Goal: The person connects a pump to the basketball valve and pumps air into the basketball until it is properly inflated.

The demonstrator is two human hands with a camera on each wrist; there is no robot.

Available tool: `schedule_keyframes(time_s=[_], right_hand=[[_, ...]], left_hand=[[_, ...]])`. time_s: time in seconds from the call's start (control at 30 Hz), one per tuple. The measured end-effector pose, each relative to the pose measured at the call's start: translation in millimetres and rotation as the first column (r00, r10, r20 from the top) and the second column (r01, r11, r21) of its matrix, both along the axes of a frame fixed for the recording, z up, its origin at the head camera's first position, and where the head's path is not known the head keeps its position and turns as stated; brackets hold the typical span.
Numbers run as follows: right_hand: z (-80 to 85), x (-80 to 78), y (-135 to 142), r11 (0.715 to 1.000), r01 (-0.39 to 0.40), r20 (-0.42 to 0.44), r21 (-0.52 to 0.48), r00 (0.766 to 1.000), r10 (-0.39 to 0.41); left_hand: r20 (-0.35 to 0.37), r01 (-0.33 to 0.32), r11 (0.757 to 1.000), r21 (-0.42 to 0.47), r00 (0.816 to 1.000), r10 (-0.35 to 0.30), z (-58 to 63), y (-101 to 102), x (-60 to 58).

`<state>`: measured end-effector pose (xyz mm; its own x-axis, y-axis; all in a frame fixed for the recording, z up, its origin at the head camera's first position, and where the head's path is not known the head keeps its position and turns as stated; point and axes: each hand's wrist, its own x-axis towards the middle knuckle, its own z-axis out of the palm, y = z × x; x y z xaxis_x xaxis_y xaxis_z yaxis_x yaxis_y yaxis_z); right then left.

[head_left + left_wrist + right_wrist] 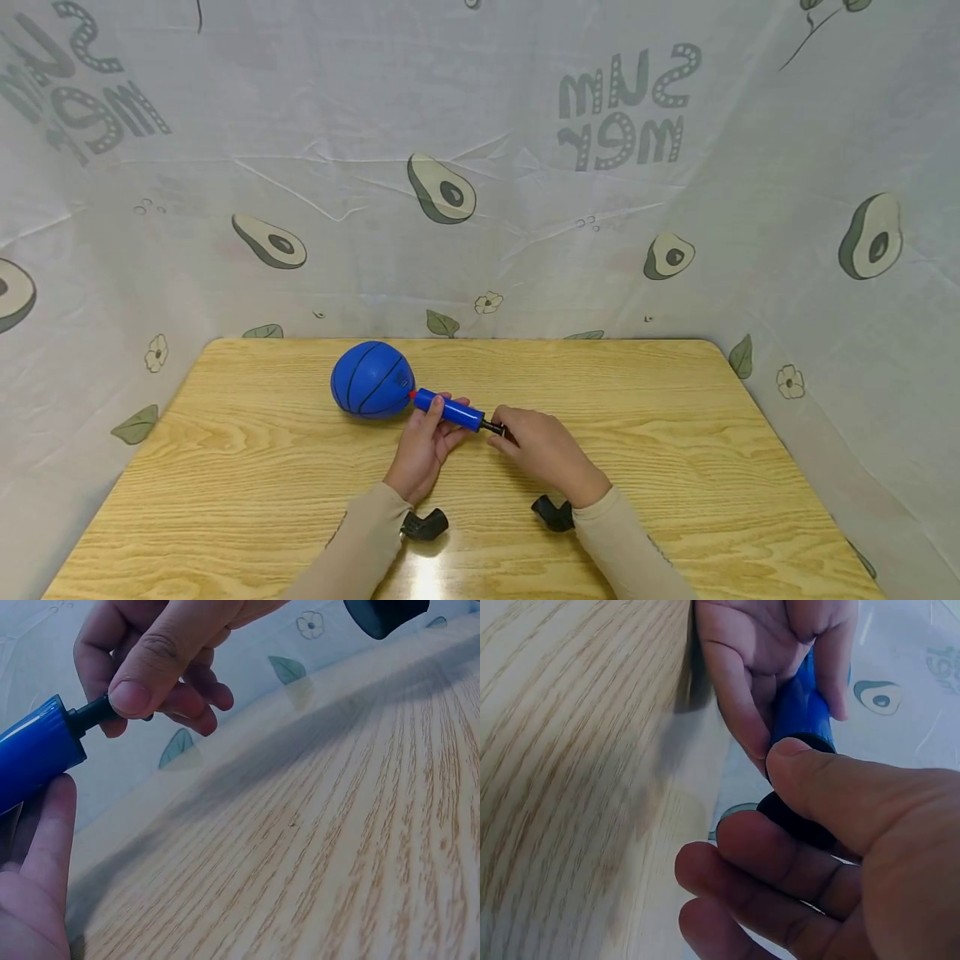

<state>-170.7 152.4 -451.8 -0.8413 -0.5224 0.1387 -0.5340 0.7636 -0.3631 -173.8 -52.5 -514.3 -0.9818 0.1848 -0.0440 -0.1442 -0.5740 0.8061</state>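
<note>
A blue ball [372,380] with black seam lines sits on the table, left of both hands. A blue hand pump [457,413] meets the ball's right side at a red tip [412,394]. My left hand [425,446] holds the pump barrel, thumb on top and fingers beneath. With my right hand [543,446] I grip the black handle at the pump's other end. A short length of black rod [91,715] shows between barrel and handle in the left wrist view. From the right wrist, the black handle [799,821] lies between thumb and fingers.
The wood-grain table [240,483] spreads out around the hands. A pale curtain [525,250] printed with avocados and leaves hangs behind and at both sides. Black wrist devices [425,525] sit by each sleeve cuff.
</note>
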Motion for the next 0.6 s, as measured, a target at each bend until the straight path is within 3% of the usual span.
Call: schedule_keyframes(time_s=[0.27, 0.6], right_hand=[[2.4, 1.2, 4, 0.999, 0.043, 0.033, 0.008, 0.998, -0.043], [5.4, 1.1, 12, 0.993, 0.110, 0.039, 0.037, 0.993, -0.111]], left_hand=[[0.025, -0.033, 0.999, 0.040, 0.999, 0.032, 0.5, -2, -3.4], [0.023, -0.148, 0.986, 0.079, 0.989, 0.146, 2.5, -17, -8.7]])
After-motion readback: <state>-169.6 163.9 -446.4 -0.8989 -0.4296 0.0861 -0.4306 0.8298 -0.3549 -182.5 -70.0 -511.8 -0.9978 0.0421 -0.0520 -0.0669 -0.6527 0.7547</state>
